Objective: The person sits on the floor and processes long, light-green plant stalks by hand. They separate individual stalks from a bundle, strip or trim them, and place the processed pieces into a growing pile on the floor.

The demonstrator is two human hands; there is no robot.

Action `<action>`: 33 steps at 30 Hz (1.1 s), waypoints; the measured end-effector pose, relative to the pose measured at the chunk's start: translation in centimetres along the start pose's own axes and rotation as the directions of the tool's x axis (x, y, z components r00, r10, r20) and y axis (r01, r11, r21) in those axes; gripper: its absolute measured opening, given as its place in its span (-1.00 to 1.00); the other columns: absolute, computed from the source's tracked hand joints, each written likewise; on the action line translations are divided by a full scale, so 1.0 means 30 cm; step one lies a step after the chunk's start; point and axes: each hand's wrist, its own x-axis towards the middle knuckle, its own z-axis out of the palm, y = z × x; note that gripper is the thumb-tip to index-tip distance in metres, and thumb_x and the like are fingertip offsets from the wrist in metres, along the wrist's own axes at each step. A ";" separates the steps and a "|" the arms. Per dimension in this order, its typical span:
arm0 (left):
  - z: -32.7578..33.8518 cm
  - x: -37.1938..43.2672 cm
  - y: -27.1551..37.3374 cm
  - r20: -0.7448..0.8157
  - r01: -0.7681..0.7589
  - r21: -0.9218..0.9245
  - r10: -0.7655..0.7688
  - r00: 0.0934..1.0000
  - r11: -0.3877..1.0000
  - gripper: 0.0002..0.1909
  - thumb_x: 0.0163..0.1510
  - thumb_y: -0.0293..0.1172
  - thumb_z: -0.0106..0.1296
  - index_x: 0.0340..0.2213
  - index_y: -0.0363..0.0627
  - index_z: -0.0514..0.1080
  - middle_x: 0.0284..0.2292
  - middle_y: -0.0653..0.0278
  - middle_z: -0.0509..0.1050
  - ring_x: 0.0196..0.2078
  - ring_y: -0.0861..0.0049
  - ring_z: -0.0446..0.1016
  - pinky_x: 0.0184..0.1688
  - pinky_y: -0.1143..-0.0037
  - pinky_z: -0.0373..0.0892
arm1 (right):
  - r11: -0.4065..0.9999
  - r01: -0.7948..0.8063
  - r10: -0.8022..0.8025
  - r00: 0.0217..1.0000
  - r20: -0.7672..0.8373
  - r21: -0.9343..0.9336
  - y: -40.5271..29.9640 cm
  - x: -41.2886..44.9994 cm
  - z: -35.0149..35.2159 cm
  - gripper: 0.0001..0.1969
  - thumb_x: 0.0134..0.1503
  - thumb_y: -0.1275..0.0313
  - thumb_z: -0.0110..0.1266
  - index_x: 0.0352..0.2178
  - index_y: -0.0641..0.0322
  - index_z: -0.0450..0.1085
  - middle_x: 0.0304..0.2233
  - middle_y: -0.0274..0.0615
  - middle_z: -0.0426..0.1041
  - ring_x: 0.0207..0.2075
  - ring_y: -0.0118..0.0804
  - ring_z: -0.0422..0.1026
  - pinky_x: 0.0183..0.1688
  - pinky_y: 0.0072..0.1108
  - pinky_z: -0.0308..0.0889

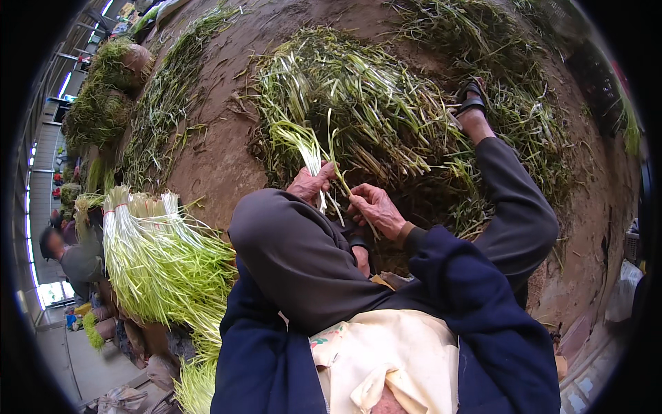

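My left hand (312, 182), above my bent knee, is closed around a small bunch of pale stalks (309, 150) with white stems and yellow-green leaves. To its right, my right hand (378, 209) pinches a single leafy stalk (342, 178) between thumb and fingers; its leaves rise past the left hand and its pale lower end hangs below the fingers. Just beyond both hands lies a large heap of loose green and brownish stalks (357, 98) on the ground. Part of the left palm is hidden by the knee.
Tied bundles of white-stemmed, yellow-green stalks (160, 248) are stacked at the left. More leafy heaps lie on the earthen floor (212, 150), at the upper left (168, 98) and upper right (517, 77). Another person (77, 259) is at the far left. My sandalled foot (473, 106) touches the heap.
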 end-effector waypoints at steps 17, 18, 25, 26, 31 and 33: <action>-0.071 -0.025 -0.033 -0.144 0.113 0.110 -0.096 0.985 0.987 -0.80 0.01 -0.25 0.19 -0.45 -0.06 0.41 -0.65 0.52 0.32 -0.67 0.79 0.18 -0.62 0.68 0.09 | 0.969 0.242 -0.245 0.968 -0.054 -0.051 -0.045 0.181 0.056 -0.68 0.12 0.25 0.07 -0.25 0.33 0.34 -0.36 -0.29 0.43 -0.44 -0.56 0.35 -0.45 -0.67 0.31; -0.072 -0.029 -0.030 -0.160 0.115 0.111 -0.097 0.982 0.987 -0.79 0.01 -0.24 0.20 -0.46 -0.06 0.41 -0.66 0.52 0.32 -0.68 0.78 0.17 -0.63 0.67 0.08 | 0.980 0.191 -0.194 0.979 -0.065 -0.058 -0.044 0.185 0.058 -0.68 0.13 0.24 0.07 -0.25 0.31 0.35 -0.35 -0.32 0.43 -0.44 -0.60 0.33 -0.45 -0.70 0.27; -0.035 -0.068 0.004 -0.220 0.163 0.122 -0.133 0.966 0.979 -0.74 -0.03 -0.17 0.22 -0.46 -0.06 0.43 -0.68 0.49 0.33 -0.72 0.76 0.15 -0.68 0.63 0.02 | 0.971 0.093 -0.056 0.984 -0.169 0.219 -0.015 0.175 0.075 -0.74 0.12 0.30 0.08 -0.27 0.27 0.35 -0.41 -0.34 0.43 -0.44 -0.55 0.37 -0.43 -0.66 0.34; -0.029 -0.067 0.001 -0.214 0.145 0.082 -0.124 0.969 0.986 -0.76 -0.03 -0.22 0.23 -0.48 -0.05 0.41 -0.69 0.49 0.31 -0.72 0.75 0.14 -0.68 0.63 0.00 | 0.962 0.084 -0.038 0.984 -0.176 0.260 -0.003 0.177 0.072 -0.75 0.12 0.31 0.07 -0.26 0.27 0.34 -0.42 -0.35 0.43 -0.44 -0.55 0.37 -0.43 -0.65 0.35; -0.017 -0.054 -0.022 -0.298 0.180 0.049 -0.158 0.942 0.982 -0.75 -0.05 -0.27 0.25 -0.41 -0.12 0.42 -0.64 0.45 0.39 -0.70 0.76 0.19 -0.67 0.66 0.09 | 0.863 0.172 -0.055 0.967 -0.250 0.474 0.074 0.209 0.052 -0.82 0.12 0.38 0.07 -0.27 0.21 0.34 -0.43 -0.36 0.43 -0.41 -0.52 0.40 -0.34 -0.63 0.37; -0.008 -0.056 -0.032 -0.305 0.168 -0.027 -0.168 0.937 0.985 -0.75 -0.05 -0.29 0.25 -0.40 -0.13 0.42 -0.62 0.44 0.41 -0.69 0.77 0.20 -0.66 0.67 0.11 | 0.795 0.226 -0.052 0.950 -0.308 0.563 0.096 0.219 0.047 -0.86 0.12 0.41 0.06 -0.29 0.19 0.34 -0.43 -0.36 0.44 -0.40 -0.52 0.42 -0.30 -0.63 0.36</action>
